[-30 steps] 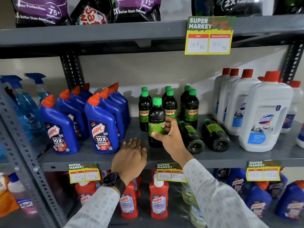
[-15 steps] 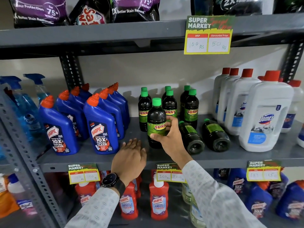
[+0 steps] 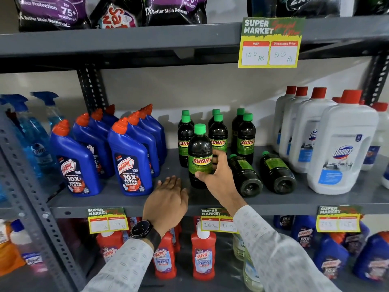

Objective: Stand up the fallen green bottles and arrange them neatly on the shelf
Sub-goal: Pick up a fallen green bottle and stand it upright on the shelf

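Observation:
An upright dark bottle with a green cap and a Sunny label [image 3: 200, 157] stands at the front of the grey middle shelf [image 3: 294, 200]. My right hand [image 3: 219, 178] is wrapped round its lower half. Several more Sunny bottles [image 3: 245, 138] stand upright in rows behind it. Two fallen bottles lie on their sides with their bases toward me: one [image 3: 245, 175] just right of my right hand, the other [image 3: 277, 172] further right. My left hand [image 3: 168, 202] rests flat on the shelf's front edge, fingers apart, holding nothing.
Blue Harpic bottles [image 3: 130, 163] crowd the shelf to the left, with spray bottles [image 3: 31, 131] beyond them. Large white Domex jugs [image 3: 341, 150] stand to the right. Price tags [image 3: 270, 42] hang from the shelf edges. Red Harpic bottles [image 3: 203, 256] fill the shelf below.
The held bottle has turned on the spot so its Sunny label faces me. My right hand stays on it. My left hand has barely moved.

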The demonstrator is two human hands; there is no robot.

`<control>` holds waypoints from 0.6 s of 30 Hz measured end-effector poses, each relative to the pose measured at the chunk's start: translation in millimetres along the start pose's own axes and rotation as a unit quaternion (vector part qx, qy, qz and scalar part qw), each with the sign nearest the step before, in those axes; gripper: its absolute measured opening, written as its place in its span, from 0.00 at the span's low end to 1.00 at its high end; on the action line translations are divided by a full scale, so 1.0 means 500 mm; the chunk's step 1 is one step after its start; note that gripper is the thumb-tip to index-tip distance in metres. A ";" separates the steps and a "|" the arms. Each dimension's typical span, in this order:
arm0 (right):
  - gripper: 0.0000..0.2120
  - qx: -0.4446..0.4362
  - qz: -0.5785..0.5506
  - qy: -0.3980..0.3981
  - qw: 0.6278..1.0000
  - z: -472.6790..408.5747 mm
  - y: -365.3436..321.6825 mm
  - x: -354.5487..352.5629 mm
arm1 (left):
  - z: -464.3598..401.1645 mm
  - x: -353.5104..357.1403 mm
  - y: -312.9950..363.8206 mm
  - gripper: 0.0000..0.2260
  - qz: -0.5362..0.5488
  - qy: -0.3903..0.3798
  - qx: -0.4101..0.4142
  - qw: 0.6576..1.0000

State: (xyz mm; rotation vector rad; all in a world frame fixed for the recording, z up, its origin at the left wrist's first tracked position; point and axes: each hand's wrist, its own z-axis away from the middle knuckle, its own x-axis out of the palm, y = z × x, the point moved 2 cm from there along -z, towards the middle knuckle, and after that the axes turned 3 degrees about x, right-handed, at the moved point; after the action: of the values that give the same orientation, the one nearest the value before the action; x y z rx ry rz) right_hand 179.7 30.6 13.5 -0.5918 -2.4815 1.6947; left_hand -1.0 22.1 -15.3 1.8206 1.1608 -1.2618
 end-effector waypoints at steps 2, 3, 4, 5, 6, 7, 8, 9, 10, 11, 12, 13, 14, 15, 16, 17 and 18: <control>0.37 -0.001 0.015 -0.003 1.000 -0.001 0.002 0.001 | -0.001 -0.001 0.001 0.27 0.003 -0.002 0.000 1.000; 0.36 -0.003 0.021 -0.004 1.000 -0.001 0.003 0.001 | -0.001 -0.001 0.001 0.27 0.001 -0.004 0.000 1.000; 0.37 -0.004 0.025 -0.004 1.000 -0.001 0.003 0.001 | 0.000 -0.002 0.001 0.27 -0.001 -0.004 -0.001 1.000; 0.37 -0.005 0.027 -0.004 1.000 -0.001 0.004 0.002 | 0.000 -0.002 0.002 0.28 -0.002 -0.004 -0.001 1.000; 0.37 -0.003 0.029 -0.003 1.000 -0.001 0.005 0.002 | 0.000 -0.002 0.002 0.28 -0.002 -0.004 -0.001 1.000; 0.37 -0.001 0.031 -0.003 1.000 -0.001 0.006 0.002 | -0.001 -0.002 0.003 0.28 -0.003 -0.004 -0.001 1.000; 0.37 0.002 0.031 -0.002 0.999 0.000 0.006 0.002 | -0.001 -0.003 0.003 0.28 -0.002 -0.004 -0.001 1.000; 0.37 0.005 0.028 -0.003 1.000 0.000 0.006 0.002 | -0.001 -0.004 0.003 0.28 -0.001 -0.005 -0.001 1.000; 0.37 0.008 0.021 -0.004 1.000 0.001 0.004 0.001 | -0.001 -0.006 0.003 0.28 0.002 -0.006 -0.001 1.000; 0.37 0.011 0.014 -0.007 1.000 0.004 -0.002 0.001 | 0.000 -0.007 0.003 0.28 0.004 -0.006 0.000 1.000; 0.36 0.012 0.007 -0.009 1.000 0.009 -0.010 0.000 | 0.002 -0.007 0.003 0.27 0.001 -0.006 0.002 1.000; 0.36 0.009 0.002 -0.004 1.000 0.014 -0.021 -0.003 | 0.003 -0.007 0.004 0.27 -0.004 -0.004 0.005 1.000; 0.36 -0.004 0.003 0.014 1.000 0.018 -0.035 -0.010 | 0.004 -0.007 0.004 0.27 -0.008 -0.004 0.005 1.000; 0.36 -0.030 0.022 0.046 0.998 0.020 -0.054 -0.023 | 0.004 -0.007 0.003 0.27 -0.003 -0.005 0.000 1.000; 0.33 -0.068 0.064 0.090 0.991 0.017 -0.075 -0.043 | 0.002 -0.007 0.004 0.27 0.009 -0.011 -0.005 1.000; 0.29 -0.107 0.130 0.135 0.976 0.008 -0.095 -0.068 | -0.001 -0.005 0.003 0.28 0.016 -0.021 -0.005 1.000; 0.25 -0.130 0.211 0.161 0.955 -0.005 -0.114 -0.096 | -0.003 -0.003 0.004 0.28 0.011 -0.029 0.001 1.000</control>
State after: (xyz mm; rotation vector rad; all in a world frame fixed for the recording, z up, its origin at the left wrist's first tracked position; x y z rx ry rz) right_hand 209.5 -1.9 73.5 -1.3886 -2.4658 1.2360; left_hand 1.1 21.9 -13.2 1.7827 1.1045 -1.2948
